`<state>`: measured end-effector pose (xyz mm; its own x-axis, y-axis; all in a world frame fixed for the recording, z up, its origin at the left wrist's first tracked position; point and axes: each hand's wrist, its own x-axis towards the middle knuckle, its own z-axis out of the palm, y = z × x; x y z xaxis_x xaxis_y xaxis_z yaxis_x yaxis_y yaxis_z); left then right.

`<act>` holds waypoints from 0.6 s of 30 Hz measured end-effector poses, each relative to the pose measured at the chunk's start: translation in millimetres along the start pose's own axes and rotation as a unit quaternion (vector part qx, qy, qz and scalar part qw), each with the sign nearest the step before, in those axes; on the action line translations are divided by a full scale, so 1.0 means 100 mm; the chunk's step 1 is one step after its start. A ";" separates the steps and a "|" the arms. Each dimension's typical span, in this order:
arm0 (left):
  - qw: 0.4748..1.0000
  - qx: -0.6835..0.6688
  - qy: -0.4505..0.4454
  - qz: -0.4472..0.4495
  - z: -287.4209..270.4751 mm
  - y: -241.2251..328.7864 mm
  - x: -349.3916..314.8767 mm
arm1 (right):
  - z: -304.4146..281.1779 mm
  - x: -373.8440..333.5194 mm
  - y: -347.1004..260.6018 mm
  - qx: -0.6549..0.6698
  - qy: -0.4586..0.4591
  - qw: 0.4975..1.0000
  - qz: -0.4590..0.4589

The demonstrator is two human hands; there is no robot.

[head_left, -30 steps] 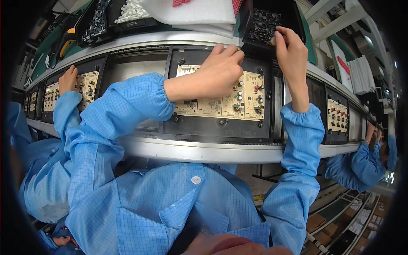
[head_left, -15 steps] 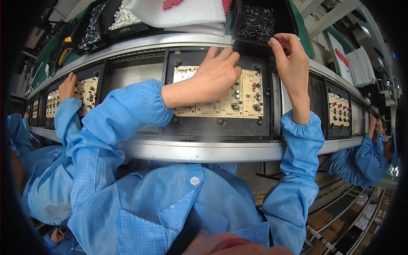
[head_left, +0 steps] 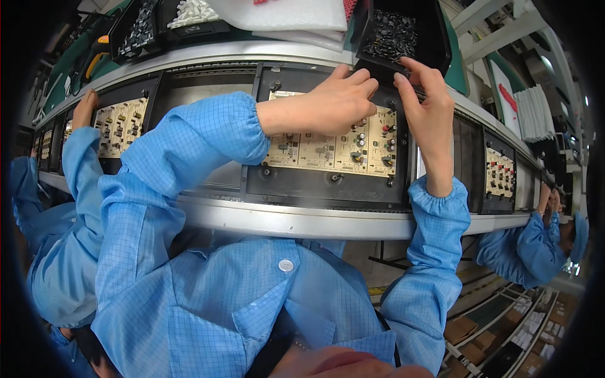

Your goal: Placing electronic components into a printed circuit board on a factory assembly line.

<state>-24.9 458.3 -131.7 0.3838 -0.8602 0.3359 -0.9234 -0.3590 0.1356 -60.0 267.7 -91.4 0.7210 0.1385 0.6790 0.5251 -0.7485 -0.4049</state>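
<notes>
Over the upper middle of a tan circuit board (head_left: 315, 160) is my left hand (head_left: 328, 107), back up, with its fingers bent and closed. Their tips are turned away, so anything they hold is hidden. The board sits in a black carrier frame (head_left: 277, 189) and bears round capacitors, small dark parts and a red one on its right side. My right hand (head_left: 432, 104) is just right of the board, by the near edge of a black bin (head_left: 435, 53) of small black parts (head_left: 392, 34). Its thumb and index fingertips are apart, with nothing visible between them.
Along the far side stand a bin of white parts (head_left: 192, 12), a bin of dark grey parts (head_left: 138, 28) and white foam sheets (head_left: 290, 16). A metal rail (head_left: 283, 220) runs in front of me. Co-workers' arms (head_left: 82, 151) reach in at left; another carrier with a board (head_left: 500, 173) lies right.
The view has shifted slightly, with the board now farther right. My right thumb and index finger have parted and come closer to my left hand. The co-worker's hand at left has moved left.
</notes>
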 end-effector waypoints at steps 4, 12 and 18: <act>0.999 -0.039 0.038 -0.007 -0.02 -0.04 -0.09 | -0.03 -0.05 -0.03 0.054 -0.046 0.990 0.122; 0.898 0.312 0.274 -0.143 -0.68 -1.23 -0.37 | -0.14 -0.42 -0.47 0.174 -0.215 0.949 0.149; 0.850 0.472 0.162 -0.168 -0.59 -1.56 -0.46 | 0.01 -0.55 -0.66 0.127 -0.242 0.962 -0.005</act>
<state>101.6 575.5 -113.6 0.4627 -0.5607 0.6867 -0.2870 -0.8276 -0.4823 -133.5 310.2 -102.8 0.8085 0.4774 0.3441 0.5831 -0.5710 -0.5779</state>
